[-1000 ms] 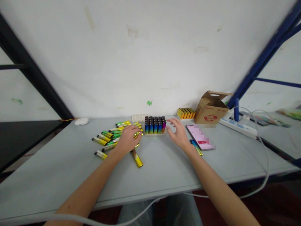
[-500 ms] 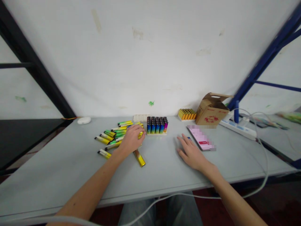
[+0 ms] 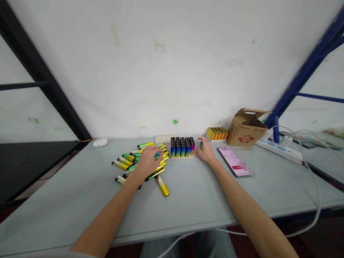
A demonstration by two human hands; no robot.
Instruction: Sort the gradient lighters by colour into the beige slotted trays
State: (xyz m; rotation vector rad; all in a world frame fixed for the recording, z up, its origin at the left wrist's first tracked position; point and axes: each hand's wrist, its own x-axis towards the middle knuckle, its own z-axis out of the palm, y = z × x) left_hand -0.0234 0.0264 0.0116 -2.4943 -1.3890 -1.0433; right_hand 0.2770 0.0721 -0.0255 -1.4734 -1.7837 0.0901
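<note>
Pinching a light, slippery lighter by its barrel in the right hand; curling the left hand around another lighter.

Head-worn camera; faces forward, down across grey table toward white wall; close above tabletop.

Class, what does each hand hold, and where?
The right hand grips a lighter by its lower body, top showing. Whether the left hand over the loose lighters holds one cannot be told.
</note>
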